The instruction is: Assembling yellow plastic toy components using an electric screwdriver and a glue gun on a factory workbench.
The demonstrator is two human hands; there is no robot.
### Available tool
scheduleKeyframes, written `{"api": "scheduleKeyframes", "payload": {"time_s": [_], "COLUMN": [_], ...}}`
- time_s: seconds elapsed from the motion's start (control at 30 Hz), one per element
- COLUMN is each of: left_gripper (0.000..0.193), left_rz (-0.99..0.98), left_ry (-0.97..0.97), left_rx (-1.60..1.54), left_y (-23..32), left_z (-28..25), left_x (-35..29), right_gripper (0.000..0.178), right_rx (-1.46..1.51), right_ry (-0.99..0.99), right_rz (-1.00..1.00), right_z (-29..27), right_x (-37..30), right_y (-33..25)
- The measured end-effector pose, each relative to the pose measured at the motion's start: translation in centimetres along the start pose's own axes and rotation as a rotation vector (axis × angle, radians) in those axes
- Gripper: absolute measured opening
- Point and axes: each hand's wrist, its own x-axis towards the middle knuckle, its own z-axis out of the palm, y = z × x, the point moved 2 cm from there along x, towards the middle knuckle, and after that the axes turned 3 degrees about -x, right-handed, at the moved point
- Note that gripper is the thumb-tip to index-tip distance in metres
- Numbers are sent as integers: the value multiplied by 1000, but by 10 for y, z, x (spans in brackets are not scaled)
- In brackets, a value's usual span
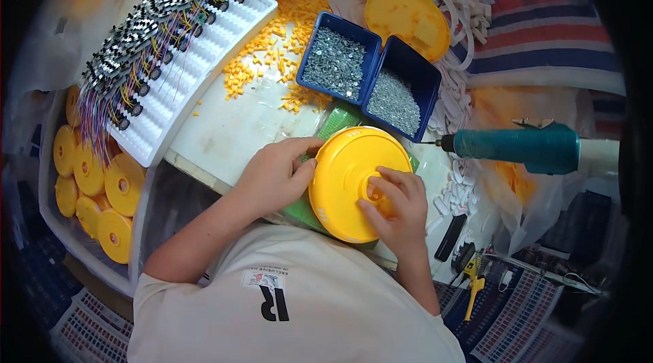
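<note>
A round yellow plastic cover (340, 186) with a raised hub and a central hole is tilted up in front of my body, above a green mat (340, 120). My left hand (282, 169) grips its left rim, thumb on the near side and fingers toward the edge. The thumb and bent fingers of my right hand (405, 210) close around the hub at the cover's right. Whether a small part sits between those fingertips is hidden. Just beyond the cover, a blue two-part box (420, 84) holds screws (333, 63) and smaller metal pieces (393, 101).
A teal electric screwdriver (517, 149) points left, its tip near the box. White ridged tray (183, 84) carries wired parts. Small yellow pieces (238, 77) lie loose; a yellow disc (408, 19) rests behind. Yellow covers (122, 183) fill a bin at left. White parts (459, 189) lie right.
</note>
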Motion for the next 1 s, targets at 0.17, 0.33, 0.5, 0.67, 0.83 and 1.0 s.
{"api": "scheduleKeyframes", "payload": {"time_s": [0.17,0.33,0.5,0.67,0.83,1.0], "left_gripper": [37,38,37,31,21,14], "left_rz": [-77,-40,-27,209,585,615], "left_ry": [-57,-41,-52,60,53,-50], "left_rx": [5,-24,-2,177,481,686], "left_y": [4,1,2,22,42,37], "left_z": [-4,-4,-6,-10,17,38], "left_x": [2,2,4,21,62,85], "right_gripper": [38,38,42,47,46,45], "right_rx": [-62,-93,-88,128,207,196], "right_ry": [-40,-70,-30,97,137,189], "right_rz": [-44,-82,-109,-20,66,105], "right_z": [-3,-7,-19,-34,-33,-35], "right_x": [6,13,7,-16,-39,-57], "right_y": [-4,-8,1,17,22,20]}}
